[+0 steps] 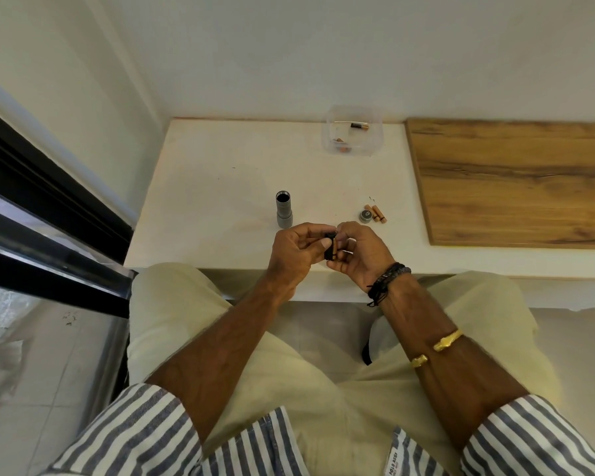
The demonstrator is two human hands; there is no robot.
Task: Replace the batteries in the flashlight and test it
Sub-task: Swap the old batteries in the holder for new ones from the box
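Observation:
The grey flashlight body [283, 211] stands upright on the white table [220, 187], its open end up. Its grey end cap [367, 215] lies to the right, next to two loose copper-coloured batteries [378, 213]. Just above the table's near edge, my left hand [296, 250] and my right hand [356, 250] together hold a small black battery holder [331, 248]. Fingers of both hands curl round it and hide most of it.
A clear plastic box [352, 135] with batteries inside sits at the table's far edge by the wall. A wooden board [516, 180] lies on the right. A dark window frame [49, 207] runs along the left. My legs are under the table edge.

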